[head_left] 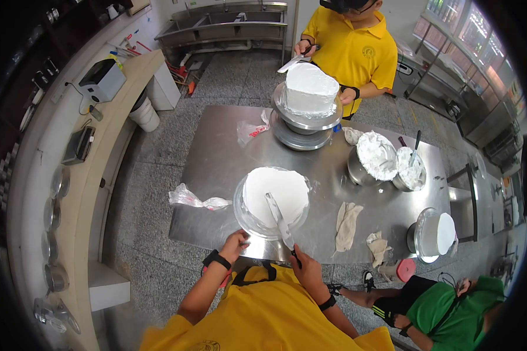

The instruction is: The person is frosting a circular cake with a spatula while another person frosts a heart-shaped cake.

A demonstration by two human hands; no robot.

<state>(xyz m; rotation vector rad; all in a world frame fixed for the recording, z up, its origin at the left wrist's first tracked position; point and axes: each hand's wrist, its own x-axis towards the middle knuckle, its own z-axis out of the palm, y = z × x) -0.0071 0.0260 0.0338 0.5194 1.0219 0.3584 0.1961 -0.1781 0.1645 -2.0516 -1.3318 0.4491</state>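
A cake (275,190) coated in white cream stands on a round turntable (242,221) in front of me. My right hand (307,266) grips the dark handle of an icing spatula (280,219). Its long blade, smeared with cream, lies over the cake's top. At the turntable's near left edge is my left hand (235,244), fingers bent together at the rim; the exact contact is hard to make out. Both wrists wear dark bands.
Across the steel table (216,146), a person in yellow holds a spatula by another cake (311,90). Cream bowls (363,169), cloths (348,225) and a plastic piping bag (196,199) lie around. A third cake (438,234) stands right, near a person in green.
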